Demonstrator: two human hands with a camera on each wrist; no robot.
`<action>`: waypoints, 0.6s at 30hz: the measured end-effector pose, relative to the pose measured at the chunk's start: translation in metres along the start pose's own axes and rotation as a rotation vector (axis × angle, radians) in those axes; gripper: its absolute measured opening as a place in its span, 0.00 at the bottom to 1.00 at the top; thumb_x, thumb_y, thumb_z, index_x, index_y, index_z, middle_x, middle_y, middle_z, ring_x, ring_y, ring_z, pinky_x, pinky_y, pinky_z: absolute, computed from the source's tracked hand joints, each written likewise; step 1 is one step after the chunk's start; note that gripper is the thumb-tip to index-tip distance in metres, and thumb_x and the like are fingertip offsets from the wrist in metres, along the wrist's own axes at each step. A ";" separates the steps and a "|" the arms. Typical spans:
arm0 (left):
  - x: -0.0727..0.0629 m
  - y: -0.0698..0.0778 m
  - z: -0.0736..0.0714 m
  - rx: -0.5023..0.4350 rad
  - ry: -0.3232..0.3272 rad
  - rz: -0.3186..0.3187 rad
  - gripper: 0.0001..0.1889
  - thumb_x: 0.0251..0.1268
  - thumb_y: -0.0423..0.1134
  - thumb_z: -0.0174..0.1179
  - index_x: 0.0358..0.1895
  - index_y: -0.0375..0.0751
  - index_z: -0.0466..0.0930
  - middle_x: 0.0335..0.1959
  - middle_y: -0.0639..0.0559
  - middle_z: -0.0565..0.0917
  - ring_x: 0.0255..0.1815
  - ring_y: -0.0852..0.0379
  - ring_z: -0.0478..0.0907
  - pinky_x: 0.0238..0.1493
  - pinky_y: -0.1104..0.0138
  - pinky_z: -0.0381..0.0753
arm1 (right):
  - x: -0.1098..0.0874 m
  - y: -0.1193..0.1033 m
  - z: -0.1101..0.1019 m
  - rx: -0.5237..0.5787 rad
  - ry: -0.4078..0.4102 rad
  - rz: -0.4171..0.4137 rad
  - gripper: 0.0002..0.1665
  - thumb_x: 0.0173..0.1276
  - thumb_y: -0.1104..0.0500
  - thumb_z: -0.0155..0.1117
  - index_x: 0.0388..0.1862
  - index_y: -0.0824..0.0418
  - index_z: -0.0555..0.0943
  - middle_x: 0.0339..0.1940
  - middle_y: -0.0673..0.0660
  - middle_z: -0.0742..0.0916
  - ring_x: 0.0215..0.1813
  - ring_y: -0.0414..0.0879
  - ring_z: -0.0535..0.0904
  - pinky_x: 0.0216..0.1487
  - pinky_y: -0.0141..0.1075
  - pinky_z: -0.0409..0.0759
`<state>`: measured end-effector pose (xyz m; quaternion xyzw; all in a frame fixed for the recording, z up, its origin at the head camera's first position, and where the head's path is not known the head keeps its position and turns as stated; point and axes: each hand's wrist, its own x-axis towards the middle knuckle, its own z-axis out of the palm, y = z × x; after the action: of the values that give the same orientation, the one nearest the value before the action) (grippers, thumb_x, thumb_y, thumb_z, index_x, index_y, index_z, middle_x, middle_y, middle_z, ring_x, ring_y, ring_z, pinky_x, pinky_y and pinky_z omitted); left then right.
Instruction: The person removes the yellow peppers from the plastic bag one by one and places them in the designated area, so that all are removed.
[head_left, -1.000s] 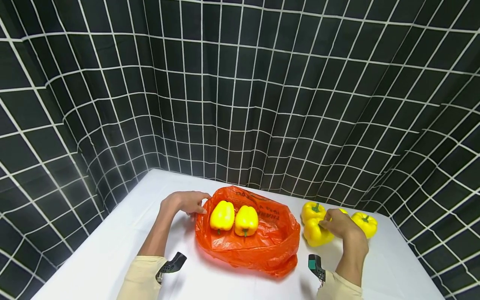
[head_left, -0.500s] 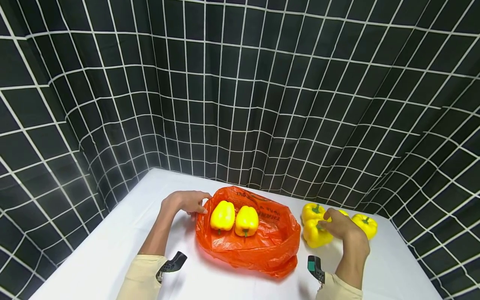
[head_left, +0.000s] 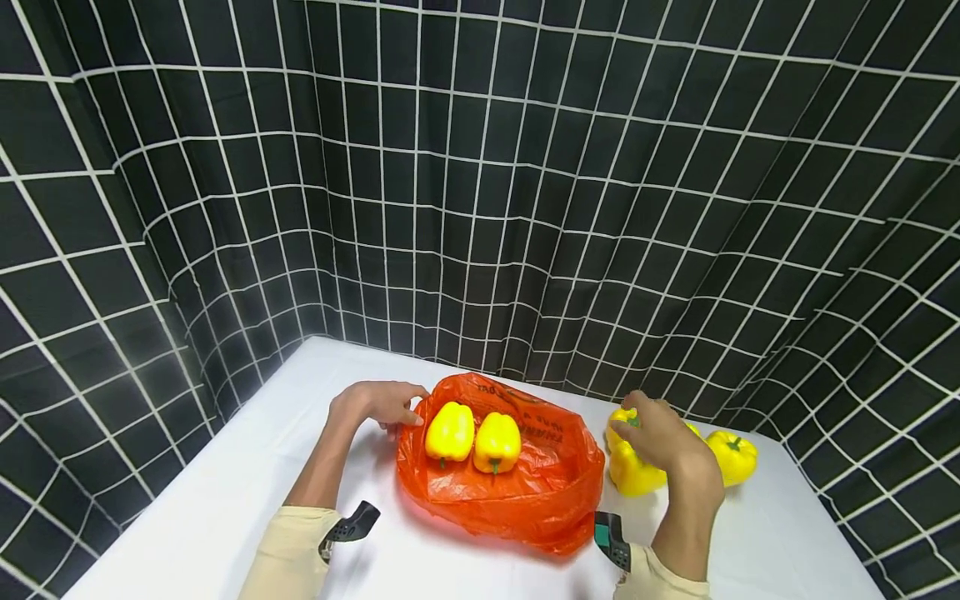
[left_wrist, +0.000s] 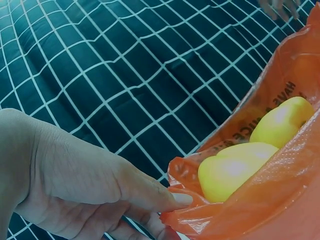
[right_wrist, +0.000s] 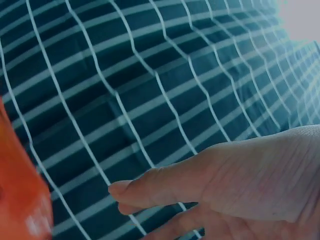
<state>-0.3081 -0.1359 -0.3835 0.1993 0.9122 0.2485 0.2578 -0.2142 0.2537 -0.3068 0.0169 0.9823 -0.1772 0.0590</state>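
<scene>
My left hand point(head_left: 386, 403) pinches the left rim of a red plastic bag point(head_left: 517, 504) between thumb and fingers, as the left wrist view also shows. The bag lies with its mouth spread. Inside its left half are two yellow bell peppers, one on the left point(head_left: 450, 433) and one on the right point(head_left: 497, 443). Over a cluster of further yellow bell peppers reaches my right hand point(head_left: 663, 433), extended fingers above the rear pepper point(head_left: 618, 418) and the front one point(head_left: 636, 477). In the right wrist view this hand point(right_wrist: 225, 185) holds nothing visible.
Right of that hand sits another yellow pepper point(head_left: 735, 457), with one more point(head_left: 693, 428) partly hidden behind the hand. All rest on a white table point(head_left: 360, 533). A dark curtain point(head_left: 450, 208) with white grid lines encloses its back and sides.
My right hand has shifted a little left and away from me, from above the front pepper toward the rear one. The left hand keeps its hold on the bag.
</scene>
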 end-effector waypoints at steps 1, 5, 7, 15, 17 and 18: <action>0.000 0.000 0.000 -0.001 0.001 -0.003 0.26 0.74 0.40 0.63 0.73 0.44 0.71 0.29 0.50 0.81 0.29 0.48 0.86 0.33 0.70 0.78 | 0.001 -0.008 0.000 0.001 0.001 -0.015 0.30 0.75 0.53 0.65 0.69 0.67 0.73 0.65 0.76 0.78 0.60 0.68 0.78 0.59 0.65 0.82; -0.001 0.000 0.000 0.001 0.013 -0.020 0.26 0.74 0.40 0.63 0.73 0.44 0.72 0.29 0.50 0.81 0.30 0.47 0.86 0.33 0.70 0.77 | 0.011 -0.044 0.004 0.013 -0.008 -0.101 0.27 0.75 0.54 0.66 0.67 0.65 0.75 0.63 0.70 0.83 0.60 0.63 0.80 0.61 0.62 0.82; -0.002 0.000 0.000 0.004 0.012 -0.016 0.26 0.75 0.41 0.63 0.73 0.44 0.72 0.29 0.50 0.81 0.29 0.48 0.86 0.34 0.70 0.78 | 0.017 -0.060 0.008 0.019 -0.025 -0.148 0.25 0.75 0.55 0.65 0.66 0.64 0.76 0.62 0.67 0.85 0.60 0.61 0.81 0.63 0.61 0.81; -0.003 0.002 0.004 -0.028 0.011 0.015 0.25 0.74 0.39 0.63 0.71 0.43 0.73 0.27 0.52 0.82 0.24 0.52 0.83 0.33 0.69 0.78 | 0.049 -0.104 0.041 -0.055 -0.179 -0.336 0.28 0.71 0.72 0.63 0.67 0.55 0.80 0.63 0.61 0.86 0.60 0.55 0.81 0.65 0.54 0.82; -0.003 0.002 0.004 -0.028 0.011 0.021 0.24 0.74 0.39 0.63 0.70 0.43 0.73 0.27 0.52 0.82 0.24 0.52 0.82 0.32 0.69 0.77 | 0.056 -0.111 0.053 -0.072 -0.240 -0.343 0.35 0.66 0.78 0.60 0.67 0.50 0.82 0.67 0.58 0.84 0.61 0.54 0.79 0.62 0.51 0.83; -0.003 0.003 0.004 -0.026 0.009 0.020 0.24 0.74 0.39 0.62 0.71 0.43 0.73 0.27 0.51 0.82 0.23 0.53 0.82 0.32 0.69 0.76 | 0.058 -0.113 0.059 -0.079 -0.271 -0.332 0.38 0.64 0.79 0.60 0.66 0.47 0.83 0.68 0.55 0.84 0.62 0.53 0.78 0.60 0.50 0.83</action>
<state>-0.3032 -0.1336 -0.3838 0.2039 0.9081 0.2637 0.2535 -0.2713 0.1281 -0.3297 -0.1715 0.9609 -0.1464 0.1609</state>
